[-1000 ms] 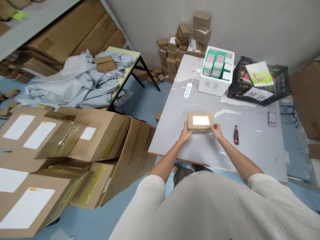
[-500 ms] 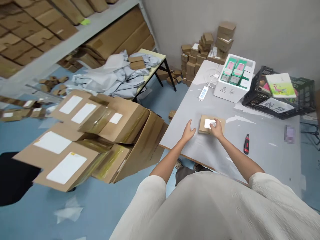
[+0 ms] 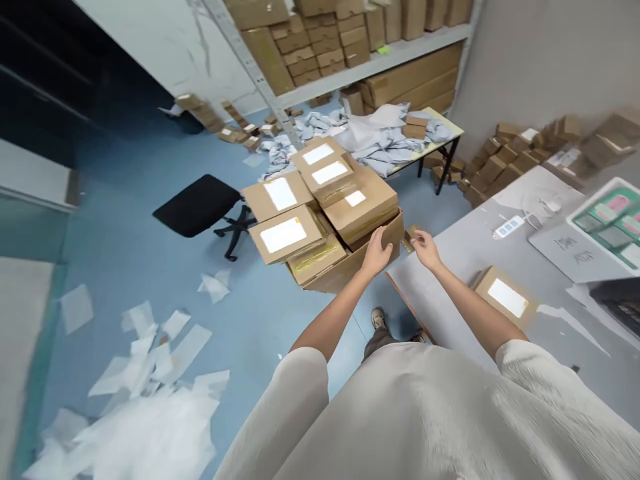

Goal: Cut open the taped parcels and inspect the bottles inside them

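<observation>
My left hand (image 3: pixel 377 253), its thumb and fingers apart, is in front of the near side of a large open carton (image 3: pixel 345 267); whether it touches the cardboard cannot be made out. Over the gap between carton and table is my right hand (image 3: pixel 425 249), fingers loosely curled and apparently empty. Its fingertips overlap a small brown box (image 3: pixel 411 237), which seems to lie below on the floor. Labelled boxes (image 3: pixel 283 235) are piled in and over the carton. A brown box with a white label (image 3: pixel 507 297) lies on the grey table (image 3: pixel 450 247).
To the right on the table are a power strip (image 3: pixel 509 227) and a white bin (image 3: pixel 575 243) of green packs. A black chair (image 3: pixel 200 205) stands beyond the carton at left. White sheets (image 3: pixel 150 420) litter the floor. Behind are a wrapping-covered table (image 3: pixel 453 130) and shelves (image 3: pixel 420 41).
The view has swung left toward the carton. My right hand has left the labelled box, and both hands have moved to the carton side of the table.
</observation>
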Available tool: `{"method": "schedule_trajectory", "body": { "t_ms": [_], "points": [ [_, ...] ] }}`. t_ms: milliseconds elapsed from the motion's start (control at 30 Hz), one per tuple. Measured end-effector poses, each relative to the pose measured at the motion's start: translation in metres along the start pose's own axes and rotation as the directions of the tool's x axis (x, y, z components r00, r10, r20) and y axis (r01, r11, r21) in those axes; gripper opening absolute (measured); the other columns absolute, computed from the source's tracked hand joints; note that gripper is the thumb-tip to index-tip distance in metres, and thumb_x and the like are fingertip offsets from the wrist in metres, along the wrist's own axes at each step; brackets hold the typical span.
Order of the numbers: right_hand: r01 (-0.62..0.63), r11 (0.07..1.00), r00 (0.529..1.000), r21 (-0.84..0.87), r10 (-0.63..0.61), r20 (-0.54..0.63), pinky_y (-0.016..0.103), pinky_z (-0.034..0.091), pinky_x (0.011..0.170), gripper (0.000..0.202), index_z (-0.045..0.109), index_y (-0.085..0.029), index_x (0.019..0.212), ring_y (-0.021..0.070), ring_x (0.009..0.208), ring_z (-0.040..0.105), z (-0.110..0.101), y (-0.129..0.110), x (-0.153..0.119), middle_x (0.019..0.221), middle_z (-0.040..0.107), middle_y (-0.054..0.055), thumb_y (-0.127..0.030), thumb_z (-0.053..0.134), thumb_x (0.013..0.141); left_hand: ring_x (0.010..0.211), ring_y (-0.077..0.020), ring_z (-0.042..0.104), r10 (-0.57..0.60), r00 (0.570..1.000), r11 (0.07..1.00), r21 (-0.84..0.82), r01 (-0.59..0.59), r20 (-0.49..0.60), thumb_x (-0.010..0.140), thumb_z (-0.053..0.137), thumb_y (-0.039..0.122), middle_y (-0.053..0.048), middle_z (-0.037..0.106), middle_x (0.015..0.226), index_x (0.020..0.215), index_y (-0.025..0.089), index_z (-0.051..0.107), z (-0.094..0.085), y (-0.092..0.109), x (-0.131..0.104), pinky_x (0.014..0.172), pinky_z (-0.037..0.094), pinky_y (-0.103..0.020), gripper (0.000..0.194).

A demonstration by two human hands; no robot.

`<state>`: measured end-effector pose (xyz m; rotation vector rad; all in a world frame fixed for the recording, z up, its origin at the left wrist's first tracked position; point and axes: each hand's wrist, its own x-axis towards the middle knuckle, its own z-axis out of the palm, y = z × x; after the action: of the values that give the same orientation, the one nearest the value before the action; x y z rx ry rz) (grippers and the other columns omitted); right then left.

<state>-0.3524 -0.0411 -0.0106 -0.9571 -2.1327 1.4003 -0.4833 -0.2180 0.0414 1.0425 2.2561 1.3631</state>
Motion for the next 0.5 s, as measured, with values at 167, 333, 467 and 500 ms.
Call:
{"method": "schedule_trajectory", "body": {
  "t_ms": [167, 333, 467, 500],
  "points": [
    [0.085, 0.994, 0.974, 0.062, -0.096, 0.205, 0.049, 0.054, 0.115, 0.045, 0.074, -0.024, 0.128, 0.0279, 0.121, 0.07, 0.081, -0.06, 0.025, 0.134, 0.073, 0.012, -0.047, 0.064, 0.092, 0.162, -0.0276, 0.04, 0.025, 0.99, 0.997, 0.079, -0.014, -0.142, 0.095, 0.057, 0.019, -0.01, 0.048, 0.169, 0.159, 0.026, 0.049, -0.08, -0.028, -0.003, 0.137, 0.031, -0.052, 0.065],
    [0.112, 0.984, 0.902, 0.141, -0.16, 0.402, 0.049, 0.051, 0.12, 0.047, 0.076, -0.023, 0.13, 0.0299, 0.128, 0.07, 0.167, -0.11, 0.039, 0.138, 0.075, 0.012, -0.051, 0.068, 0.093, 0.164, -0.0288, 0.035, 0.007, 0.963, 0.99, 0.139, 0.032, -0.271, 0.096, 0.055, 0.02, -0.013, 0.043, 0.172, 0.158, 0.024, 0.049, -0.15, -0.065, -0.012, 0.136, 0.03, -0.054, 0.063],
    [0.107, 0.984, 0.861, 0.144, -0.164, 0.482, 0.049, 0.049, 0.122, 0.057, 0.071, -0.022, 0.143, 0.0309, 0.135, 0.067, 0.225, -0.133, 0.043, 0.148, 0.07, 0.013, -0.05, 0.069, 0.093, 0.166, -0.0313, 0.029, -0.069, 0.907, 0.973, 0.173, 0.154, -0.416, 0.093, 0.058, 0.019, -0.012, 0.041, 0.172, 0.148, 0.026, 0.058, -0.193, -0.095, -0.026, 0.137, 0.026, -0.057, 0.056],
    [0.109, 0.985, 0.855, 0.137, -0.163, 0.492, 0.05, 0.049, 0.122, 0.06, 0.069, -0.023, 0.146, 0.0309, 0.136, 0.066, 0.236, -0.136, 0.043, 0.151, 0.068, 0.012, -0.05, 0.069, 0.093, 0.167, -0.0316, 0.028, -0.094, 0.887, 0.967, 0.171, 0.189, -0.453, 0.093, 0.059, 0.019, -0.012, 0.04, 0.173, 0.146, 0.026, 0.059, -0.201, -0.101, -0.03, 0.137, 0.026, -0.057, 0.054]
  ]
}}
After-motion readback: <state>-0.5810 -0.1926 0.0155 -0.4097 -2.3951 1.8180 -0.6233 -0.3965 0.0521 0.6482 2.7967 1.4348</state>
